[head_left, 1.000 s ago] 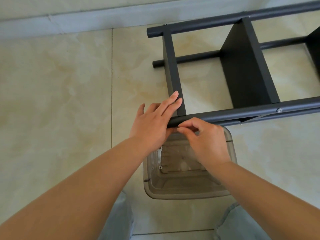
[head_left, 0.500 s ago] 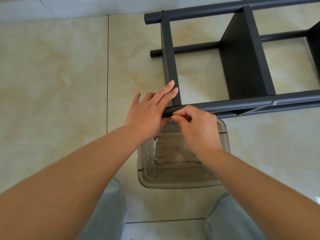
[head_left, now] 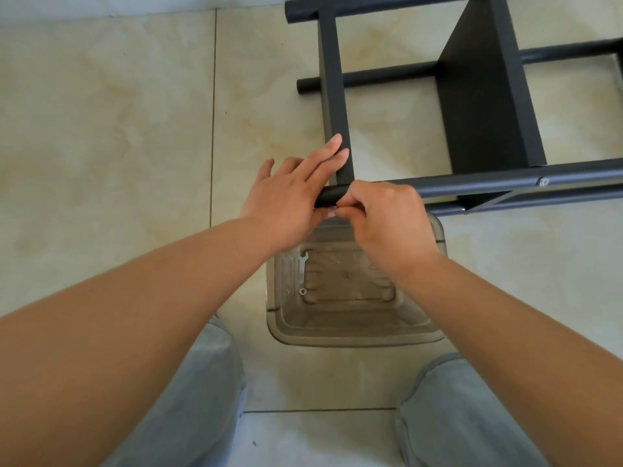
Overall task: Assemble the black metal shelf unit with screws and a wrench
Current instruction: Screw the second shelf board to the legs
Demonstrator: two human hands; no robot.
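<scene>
Shelf: The black metal shelf unit (head_left: 485,106) was laid on its side on the tiled floor (head_left: 101,129), with one panel stood up between its round bars.

Front bar: The near round bar (head_left: 472,185) was lifted a little above the floor, and its end was reached by both hands.

Left hand: The left hand (head_left: 290,200) was laid flat with straight fingers against the bar end and the flat side strip (head_left: 332,89); nothing was gripped.

Right hand: The right hand (head_left: 387,217) was curled at the bar end, and something tiny seemed to be pinched there. It was too small to be named; a screw was guessed.

How it handles: The shelf was judged stiff, hard and a bit heavy, and its paint smooth and slippery. The round bars were judged best for holding.

Things around: A clear plastic box (head_left: 350,335) was set just under the hands, with a small wrench (head_left: 302,266) and a little nut (head_left: 302,291) inside.

In the way: The box was placed close below the bar, so a dropped part could be caught there.
</scene>
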